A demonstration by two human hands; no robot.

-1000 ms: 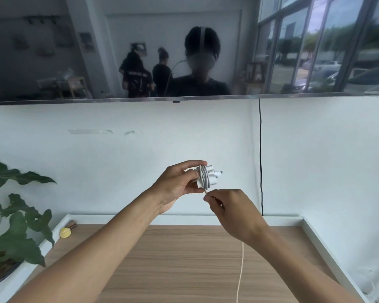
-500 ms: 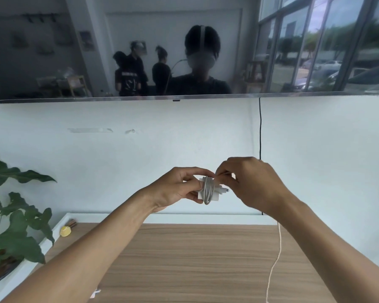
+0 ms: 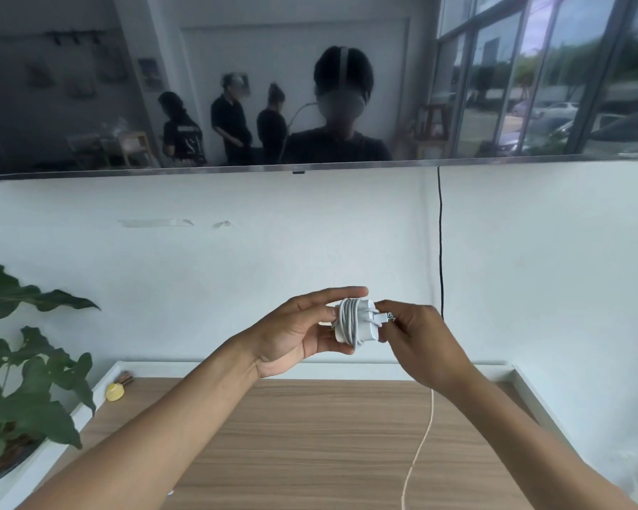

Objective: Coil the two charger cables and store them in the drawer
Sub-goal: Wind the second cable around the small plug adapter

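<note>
A white charger block with its white cable wound around it in several turns is held up in front of the wall. My left hand grips the block from the left, thumb on top. My right hand pinches the cable end at the block's right side. A second, cream-coloured cable runs across the wooden tabletop below my right wrist and off the bottom of the view. No drawer is in view.
A wall-mounted TV hangs above, with a black cord running down the wall. A leafy plant stands at the left. A small yellow object lies at the tabletop's far left corner. White raised edges border the tabletop.
My right hand went from below the block, over its top, down to its right side, adding cable turns. The loose cable has shifted rightward on the tabletop.
</note>
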